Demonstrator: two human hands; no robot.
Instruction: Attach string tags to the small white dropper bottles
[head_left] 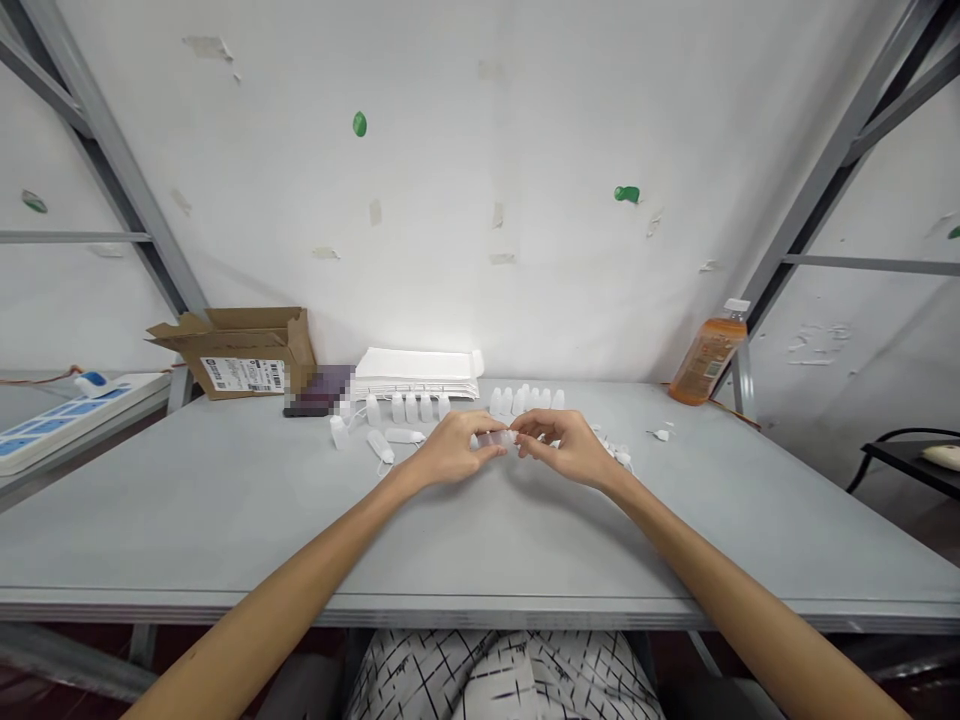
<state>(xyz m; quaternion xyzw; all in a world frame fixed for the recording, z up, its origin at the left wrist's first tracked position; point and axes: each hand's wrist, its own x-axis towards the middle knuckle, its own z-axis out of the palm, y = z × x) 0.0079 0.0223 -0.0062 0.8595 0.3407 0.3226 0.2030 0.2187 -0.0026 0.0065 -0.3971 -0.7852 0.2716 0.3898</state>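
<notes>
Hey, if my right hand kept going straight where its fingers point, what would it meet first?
Your right hand would probably first meet the small bottle in your left hand. It may be touching the bottle's end, though depth is unclear there.

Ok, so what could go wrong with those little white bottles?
The small bottle sits between the left hand and the right hand, above the table, so it might slip and drop. The upright bottles beyond the left hand stand close together, so one bump could topple several.
</notes>
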